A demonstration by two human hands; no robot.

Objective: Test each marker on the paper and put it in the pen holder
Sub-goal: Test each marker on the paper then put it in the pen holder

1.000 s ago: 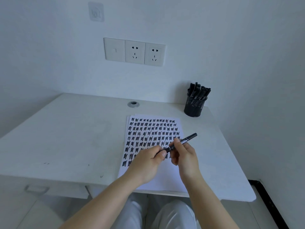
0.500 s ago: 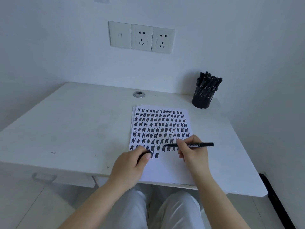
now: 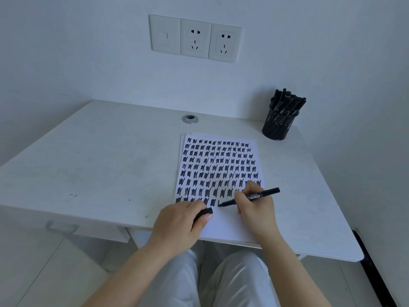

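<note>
Fingers (image 3: 240, 197) pinch marker (image 3: 263, 193) on paper (image 3: 223, 227), white desk (image 3: 99, 162)

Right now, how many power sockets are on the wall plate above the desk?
2. One socket sits in the middle of the wall plate, the other socket at its right end. The left panel shows a small square, apparently no socket.

The label on the marker (image 3: 254, 196) is too small to read.
</note>
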